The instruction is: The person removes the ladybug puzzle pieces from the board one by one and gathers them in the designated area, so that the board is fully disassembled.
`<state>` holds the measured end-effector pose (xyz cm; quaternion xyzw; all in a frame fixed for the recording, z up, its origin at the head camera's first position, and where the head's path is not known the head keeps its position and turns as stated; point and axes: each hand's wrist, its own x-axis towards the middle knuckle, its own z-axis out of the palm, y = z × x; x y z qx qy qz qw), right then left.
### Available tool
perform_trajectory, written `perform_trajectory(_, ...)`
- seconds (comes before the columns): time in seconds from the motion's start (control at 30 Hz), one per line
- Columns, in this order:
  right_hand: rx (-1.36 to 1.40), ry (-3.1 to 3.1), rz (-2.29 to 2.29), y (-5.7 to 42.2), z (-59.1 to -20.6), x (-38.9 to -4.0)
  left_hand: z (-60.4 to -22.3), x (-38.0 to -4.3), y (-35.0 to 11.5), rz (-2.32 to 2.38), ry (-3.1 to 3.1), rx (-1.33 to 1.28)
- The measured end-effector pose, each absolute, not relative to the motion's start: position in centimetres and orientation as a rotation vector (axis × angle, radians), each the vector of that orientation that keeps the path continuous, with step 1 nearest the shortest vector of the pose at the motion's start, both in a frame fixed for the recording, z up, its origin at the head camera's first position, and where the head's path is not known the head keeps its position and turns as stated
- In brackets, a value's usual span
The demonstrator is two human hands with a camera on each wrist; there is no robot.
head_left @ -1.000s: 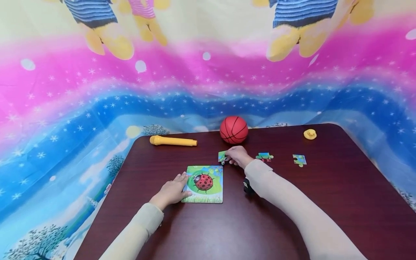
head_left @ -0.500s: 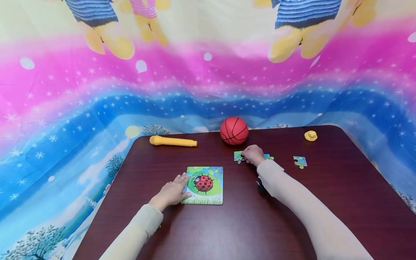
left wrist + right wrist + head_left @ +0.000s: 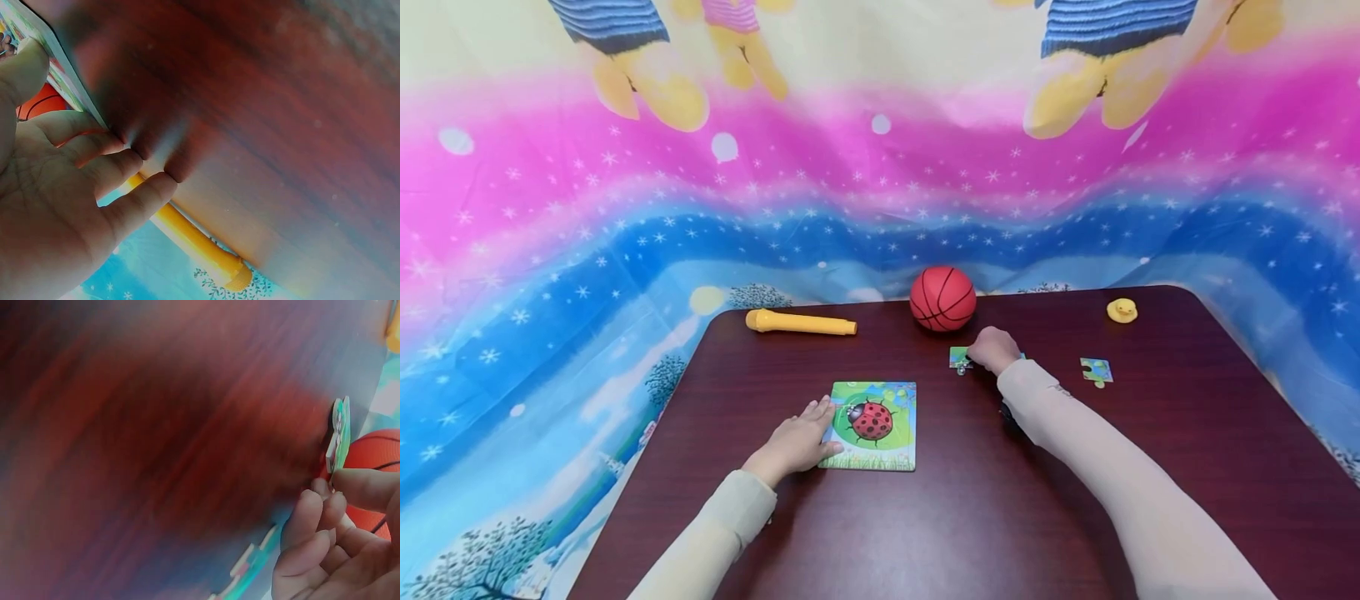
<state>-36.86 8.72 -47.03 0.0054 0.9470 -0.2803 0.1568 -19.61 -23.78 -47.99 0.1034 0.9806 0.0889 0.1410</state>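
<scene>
A square ladybug puzzle [image 3: 880, 433] lies flat on the table, fully coloured across its face. My left hand [image 3: 796, 439] rests along its left edge, fingers stretched out and thumb at the lower corner; the left wrist view shows that hand [image 3: 69, 181] with extended fingers at the board's side. Farther back, my right hand [image 3: 995, 350] pinches a green jigsaw piece [image 3: 959, 358] close over the table. In the right wrist view the piece [image 3: 340, 434] stands out edge-on past the fingertips. Another jigsaw piece [image 3: 253, 565] lies beneath that hand, mostly hidden in the head view.
One more jigsaw piece [image 3: 1097, 371] lies to the right. Along the table's back edge are a yellow toy microphone [image 3: 801, 322], a red toy basketball [image 3: 943, 298] and a yellow rubber duck [image 3: 1122, 311]. A printed cloth [image 3: 850, 183] hangs behind the table.
Holding the jigsaw piece, my right hand has moved rightward from above the puzzle's corner, now covering most of another piece. My left hand has stayed at the puzzle's edge.
</scene>
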Motion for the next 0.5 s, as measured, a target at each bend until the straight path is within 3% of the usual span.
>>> perform_trajectory(0.5, -0.05, 2.696, -0.508, 8.1, -45.3, -37.0, -48.4, -19.5, -24.1, 0.264, 2.85, 0.316)
